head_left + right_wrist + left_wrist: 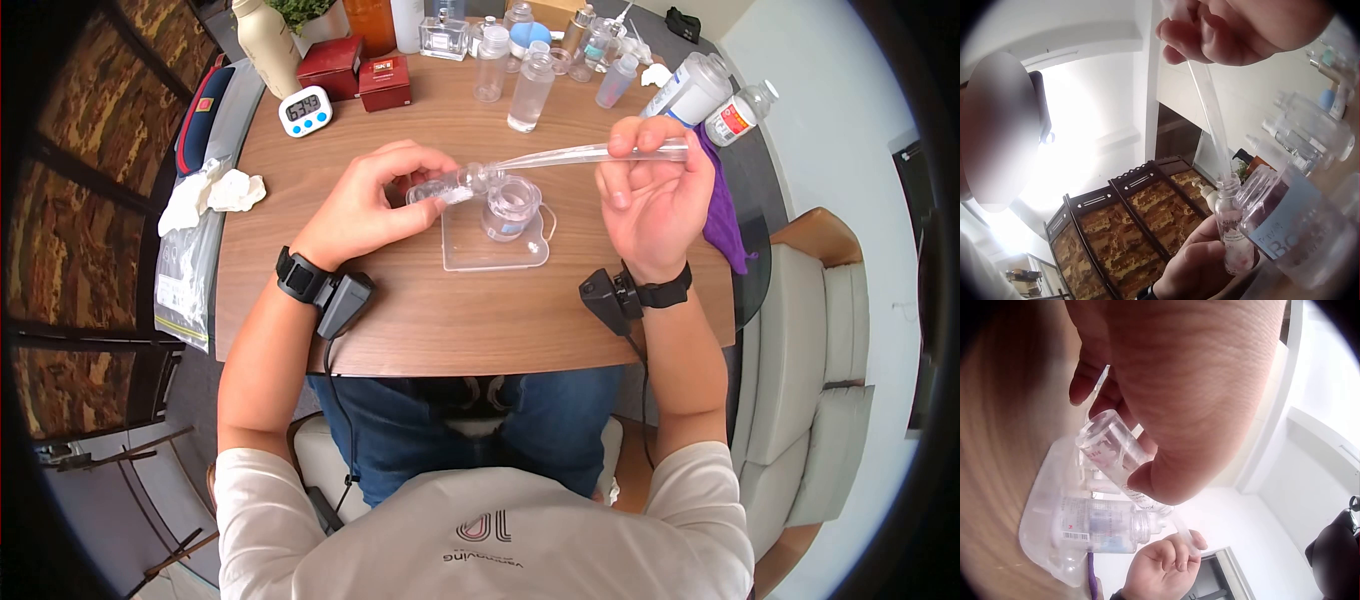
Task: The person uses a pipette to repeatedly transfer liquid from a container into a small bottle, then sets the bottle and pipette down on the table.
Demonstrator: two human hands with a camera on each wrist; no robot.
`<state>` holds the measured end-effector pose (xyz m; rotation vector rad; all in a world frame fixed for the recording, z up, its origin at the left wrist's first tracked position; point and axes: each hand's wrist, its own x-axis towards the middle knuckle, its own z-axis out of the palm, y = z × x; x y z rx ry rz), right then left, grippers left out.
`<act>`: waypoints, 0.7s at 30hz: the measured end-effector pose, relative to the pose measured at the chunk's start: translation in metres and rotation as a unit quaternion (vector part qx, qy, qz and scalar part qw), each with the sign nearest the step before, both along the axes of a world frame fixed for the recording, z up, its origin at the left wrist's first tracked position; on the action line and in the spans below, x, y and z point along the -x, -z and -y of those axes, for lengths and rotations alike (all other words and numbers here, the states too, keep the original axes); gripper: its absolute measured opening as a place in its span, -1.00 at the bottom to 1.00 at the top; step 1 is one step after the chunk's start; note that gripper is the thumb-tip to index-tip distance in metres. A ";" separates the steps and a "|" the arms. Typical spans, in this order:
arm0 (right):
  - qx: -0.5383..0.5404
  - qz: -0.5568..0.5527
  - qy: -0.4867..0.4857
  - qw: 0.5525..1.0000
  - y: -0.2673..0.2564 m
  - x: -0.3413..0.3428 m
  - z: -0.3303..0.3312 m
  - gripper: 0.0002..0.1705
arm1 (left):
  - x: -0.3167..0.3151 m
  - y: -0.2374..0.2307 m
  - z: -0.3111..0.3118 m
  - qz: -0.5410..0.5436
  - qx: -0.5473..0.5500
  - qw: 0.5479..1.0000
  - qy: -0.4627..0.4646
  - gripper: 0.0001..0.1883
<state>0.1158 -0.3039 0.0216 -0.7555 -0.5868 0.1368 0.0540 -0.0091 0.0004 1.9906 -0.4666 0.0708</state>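
My left hand (372, 200) grips a small clear bottle (447, 188), tilted with its mouth to the right. Pink print and a little clear content show through its wall in the right wrist view. In my right hand (655, 205) is a clear plastic dropper (560, 156), its bulb end between fingers and thumb. The dropper's thin tip reaches the small bottle's mouth. Just below stands a wider open clear bottle (1291, 228) with a pale blue label. It stands on a clear plastic tray (465, 252), and the small bottle's neck overlaps it in the head view.
Several clear bottles (531, 95) stand along the back of the table. A white timer (305, 111) and red boxes (385, 84) are at back left, crumpled tissues (235, 190) at the left edge. A purple cloth (727, 225) hangs over the right edge.
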 end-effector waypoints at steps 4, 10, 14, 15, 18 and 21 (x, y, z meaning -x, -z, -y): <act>-0.025 0.007 -0.004 1.000 -0.003 -0.003 0.009 -0.42 | 0.002 0.001 -0.002 -0.008 -0.019 1.000 -0.007 -0.66; 0.009 0.051 -0.019 0.998 -0.001 -0.001 0.009 -0.40 | -0.001 0.003 0.000 -0.006 0.006 1.000 -0.027 -0.65; 0.162 0.079 -0.004 0.984 0.006 0.013 -0.011 -0.36 | -0.001 0.004 -0.002 0.000 -0.013 1.000 -0.024 -0.65; 0.217 0.070 -0.008 0.974 0.006 0.015 -0.015 -0.35 | -0.001 0.004 -0.002 0.007 -0.008 1.000 -0.020 -0.65; 0.260 0.092 -0.022 0.961 0.009 0.017 -0.020 -0.37 | -0.001 0.002 -0.001 0.006 -0.005 1.000 -0.021 -0.65; 0.250 0.095 -0.035 0.963 0.010 0.015 -0.019 -0.38 | -0.001 0.003 -0.001 0.008 0.001 1.000 -0.018 -0.66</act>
